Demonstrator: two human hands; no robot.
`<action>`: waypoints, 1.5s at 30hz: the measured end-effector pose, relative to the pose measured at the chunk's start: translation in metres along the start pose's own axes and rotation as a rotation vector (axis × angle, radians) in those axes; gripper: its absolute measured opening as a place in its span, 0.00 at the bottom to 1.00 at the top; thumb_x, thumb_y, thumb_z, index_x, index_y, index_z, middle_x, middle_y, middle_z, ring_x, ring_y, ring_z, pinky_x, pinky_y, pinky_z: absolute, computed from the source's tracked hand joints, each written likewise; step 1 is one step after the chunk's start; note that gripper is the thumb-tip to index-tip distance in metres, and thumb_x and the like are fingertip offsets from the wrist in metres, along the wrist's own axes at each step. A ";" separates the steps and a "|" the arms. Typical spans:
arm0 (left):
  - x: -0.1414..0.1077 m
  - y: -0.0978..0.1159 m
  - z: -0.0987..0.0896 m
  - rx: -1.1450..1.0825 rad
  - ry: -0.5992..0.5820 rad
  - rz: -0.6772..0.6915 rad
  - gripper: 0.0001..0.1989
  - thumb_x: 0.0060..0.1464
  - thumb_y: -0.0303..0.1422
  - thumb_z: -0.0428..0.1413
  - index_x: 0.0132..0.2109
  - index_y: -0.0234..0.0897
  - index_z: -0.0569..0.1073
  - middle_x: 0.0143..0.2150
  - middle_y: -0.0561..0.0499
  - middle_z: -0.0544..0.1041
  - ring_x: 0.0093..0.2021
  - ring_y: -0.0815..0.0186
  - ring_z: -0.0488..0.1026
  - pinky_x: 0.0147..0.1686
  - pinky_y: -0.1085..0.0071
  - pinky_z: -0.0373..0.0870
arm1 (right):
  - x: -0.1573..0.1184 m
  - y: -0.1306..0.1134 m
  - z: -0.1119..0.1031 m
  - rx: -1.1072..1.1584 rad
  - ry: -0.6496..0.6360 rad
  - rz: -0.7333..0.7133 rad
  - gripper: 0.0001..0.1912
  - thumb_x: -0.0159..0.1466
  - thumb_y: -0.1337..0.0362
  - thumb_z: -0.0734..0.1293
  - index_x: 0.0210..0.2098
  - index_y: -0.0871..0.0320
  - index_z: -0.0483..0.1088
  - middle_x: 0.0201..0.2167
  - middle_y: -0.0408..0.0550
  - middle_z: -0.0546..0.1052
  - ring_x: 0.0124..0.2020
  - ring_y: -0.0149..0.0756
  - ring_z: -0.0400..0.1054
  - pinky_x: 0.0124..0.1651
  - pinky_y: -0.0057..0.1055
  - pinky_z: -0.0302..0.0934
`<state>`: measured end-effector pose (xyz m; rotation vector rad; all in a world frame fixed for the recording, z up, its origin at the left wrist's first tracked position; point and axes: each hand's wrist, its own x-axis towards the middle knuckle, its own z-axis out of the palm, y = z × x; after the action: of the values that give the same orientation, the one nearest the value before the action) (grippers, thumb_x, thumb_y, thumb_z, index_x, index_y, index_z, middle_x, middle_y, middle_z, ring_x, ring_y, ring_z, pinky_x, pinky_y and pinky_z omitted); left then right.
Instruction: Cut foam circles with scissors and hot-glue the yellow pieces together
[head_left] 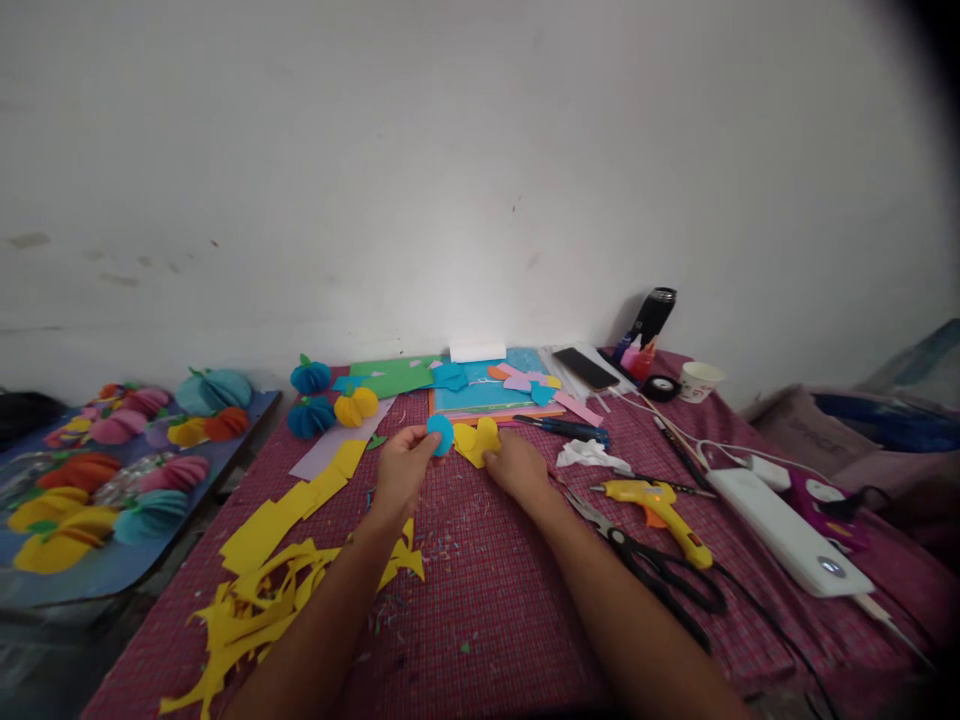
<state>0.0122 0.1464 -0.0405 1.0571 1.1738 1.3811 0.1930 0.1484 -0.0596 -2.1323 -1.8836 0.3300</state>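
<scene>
Round blue paper disc (440,434), yellow paper (474,443) with curved edges

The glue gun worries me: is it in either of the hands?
No, the glue gun lies on the tablecloth, while the left hand holds blue paper and the right hand yellow paper.

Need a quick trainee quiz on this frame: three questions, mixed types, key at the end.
1. True or false: the left hand holds a blue paper disc.
2. What is the right hand touching?
3. Fill in the blank: the scissors on the tablecloth have ____ handles.

Key:
1. True.
2. Yellow paper.
3. Black.
</scene>
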 end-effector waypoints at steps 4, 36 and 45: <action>0.030 0.009 0.020 0.294 -0.118 0.075 0.12 0.49 0.42 0.59 0.30 0.36 0.75 0.23 0.52 0.73 0.22 0.68 0.68 0.23 0.73 0.63 | -0.001 0.002 -0.001 0.022 -0.007 -0.021 0.14 0.65 0.62 0.62 0.47 0.60 0.72 0.46 0.57 0.80 0.47 0.44 0.74 0.43 0.31 0.60; 0.031 -0.038 0.019 1.153 -0.380 0.545 0.10 0.54 0.31 0.55 0.43 0.37 0.78 0.46 0.40 0.78 0.48 0.55 0.72 0.50 0.62 0.64 | 0.006 0.024 -0.009 0.385 0.153 -0.059 0.13 0.64 0.61 0.63 0.28 0.60 0.75 0.28 0.48 0.79 0.30 0.35 0.67 0.31 0.26 0.51; 0.028 -0.016 0.016 1.158 -0.244 0.571 0.14 0.61 0.30 0.47 0.36 0.37 0.77 0.38 0.43 0.77 0.41 0.59 0.72 0.43 0.66 0.64 | 0.005 0.023 -0.006 0.801 0.004 -0.014 0.10 0.63 0.64 0.59 0.36 0.60 0.71 0.18 0.41 0.72 0.16 0.30 0.64 0.21 0.23 0.52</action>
<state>0.0271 0.1771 -0.0537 2.4397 1.5678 0.8269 0.2173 0.1501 -0.0627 -1.5580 -1.4055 0.8953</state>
